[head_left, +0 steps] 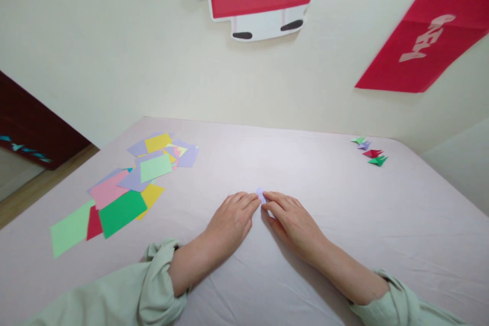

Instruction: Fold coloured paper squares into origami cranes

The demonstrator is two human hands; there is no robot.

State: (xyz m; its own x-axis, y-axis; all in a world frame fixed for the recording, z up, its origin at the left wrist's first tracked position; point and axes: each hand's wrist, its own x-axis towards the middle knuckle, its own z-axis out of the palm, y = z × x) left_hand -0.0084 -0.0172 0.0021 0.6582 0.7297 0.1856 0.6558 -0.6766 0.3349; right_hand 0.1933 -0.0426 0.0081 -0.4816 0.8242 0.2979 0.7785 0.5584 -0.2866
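Observation:
A small folded piece of light purple paper [261, 195] lies at the middle of the table, mostly covered by fingers. My left hand [234, 216] comes in from the left, its fingers pressed together, with the fingertips on the paper's left edge. From the other side my right hand [292, 221] has its fingers bent and closed on the paper's right part. Both sets of fingertips almost meet over it. The fold's exact shape is too small and too hidden to make out.
Loose coloured paper sheets overlap on the left, among them a dark green sheet [123, 213] and a pink sheet [110, 189]. Several small folded paper figures, including a red one [373, 154], stand in a row at the far right. A wall [244, 86] borders the pale-covered table [324, 173].

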